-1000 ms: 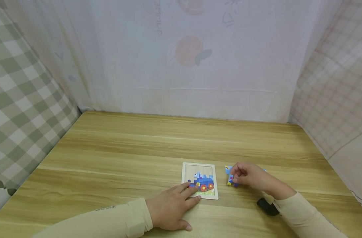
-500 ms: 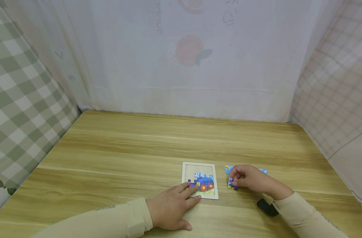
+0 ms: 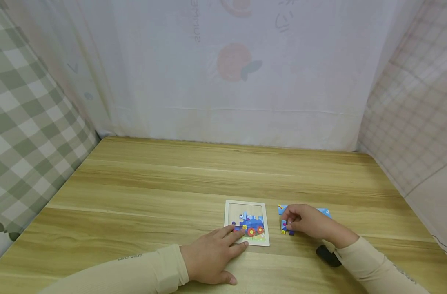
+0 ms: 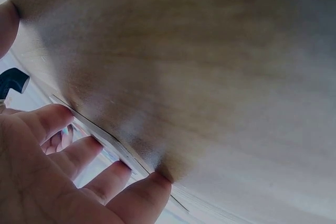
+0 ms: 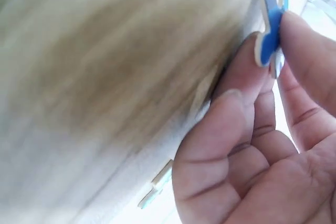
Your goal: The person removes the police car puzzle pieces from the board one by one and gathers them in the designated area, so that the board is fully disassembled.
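Observation:
A puzzle board [image 3: 266, 224] with a pale rim lies on the table, a blue train with red wheels partly filled in on it. My left hand [image 3: 216, 253] rests flat across its lower left corner, fingers spread; in the left wrist view the fingertips [image 4: 147, 190] touch the board's edge and the table. To the right of the board, my right hand [image 3: 309, 222] pinches a blue puzzle piece [image 5: 271, 38] between thumb and fingers, tilted on edge in the right wrist view. Its printed face [image 3: 283, 226] is partly hidden by the fingers in the head view.
Loose puzzle pieces lie by the right hand: one with a yellow mark [image 3: 282, 208] at its left, a light blue one [image 3: 325, 212] behind it. A black object [image 3: 328, 256] sits at the right wrist. A pale curtain [image 3: 164, 81] stands behind the table [image 3: 153, 175].
My right hand has drawn slightly toward me, then a little left, with the piece at its fingertips turning slightly. The left hand and the board have stayed put.

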`<state>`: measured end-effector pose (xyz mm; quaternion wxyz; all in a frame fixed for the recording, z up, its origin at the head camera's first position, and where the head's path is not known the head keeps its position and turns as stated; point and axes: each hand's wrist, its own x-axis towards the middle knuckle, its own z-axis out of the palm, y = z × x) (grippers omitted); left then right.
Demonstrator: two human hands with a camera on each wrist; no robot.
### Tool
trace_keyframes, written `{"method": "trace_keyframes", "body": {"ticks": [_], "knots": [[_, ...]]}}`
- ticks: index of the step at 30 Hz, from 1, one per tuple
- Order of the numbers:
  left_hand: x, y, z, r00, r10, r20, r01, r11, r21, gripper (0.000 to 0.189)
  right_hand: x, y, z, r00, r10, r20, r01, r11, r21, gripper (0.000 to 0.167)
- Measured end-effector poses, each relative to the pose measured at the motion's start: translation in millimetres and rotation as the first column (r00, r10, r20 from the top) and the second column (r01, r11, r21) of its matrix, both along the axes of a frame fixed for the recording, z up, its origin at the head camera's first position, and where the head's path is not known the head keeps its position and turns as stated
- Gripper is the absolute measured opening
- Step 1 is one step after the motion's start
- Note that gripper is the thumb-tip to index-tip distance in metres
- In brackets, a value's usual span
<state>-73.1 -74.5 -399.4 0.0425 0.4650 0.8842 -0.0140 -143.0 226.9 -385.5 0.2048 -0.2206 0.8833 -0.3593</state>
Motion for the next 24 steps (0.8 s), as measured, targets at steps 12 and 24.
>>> {"method": "trace_keyframes", "body": {"ticks": [12,24], "knots": [[-0.6,0.1,-0.6,1.000,0.002,0.002,-0.002,1.000,-0.004,0.075,1.5,-2.4,-1.3,0.998,-0.001,-0.061,0.005,0.997,0.072,0.012],[-1.3,-0.2,-0.5,1.000,-0.001,0.013,0.001,1.000,-0.003,0.075,1.3,-4.0,-1.1,0.997,0.000,-0.076,0.006,0.996,0.088,0.014]]}}
